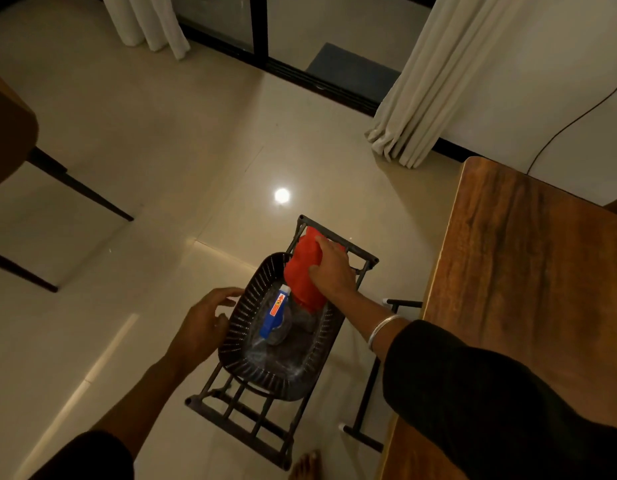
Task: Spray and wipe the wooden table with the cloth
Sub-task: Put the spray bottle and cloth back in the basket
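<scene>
My left hand (205, 320) hangs open, fingers spread, just beside the left rim of the dark slatted plastic basket (238, 337); can't tell if fingertips touch it. Nothing held there.

Inside the basket, just right of that hand and below-left of my other grip, lies the clear spray bottle w/ blue-and-white trigger head (276, 318), on its side, untouched.

My right hand (331, 266) is closed on the bunched red cloth (300, 271), which hangs down from the grip into the basket's far end, lower edge v. near the bottle.

Basket sits on a black metal slatted rack (334, 237) on the floor. The brown wooden table (528, 271) is right of my right forearm, bare, not yet sprayed.

Risks, imo: the cloth's tail could drag the bottle or snag the rim as it lifts, tipping the light basket off the rack since my left isn't clearly steadying it.
</scene>
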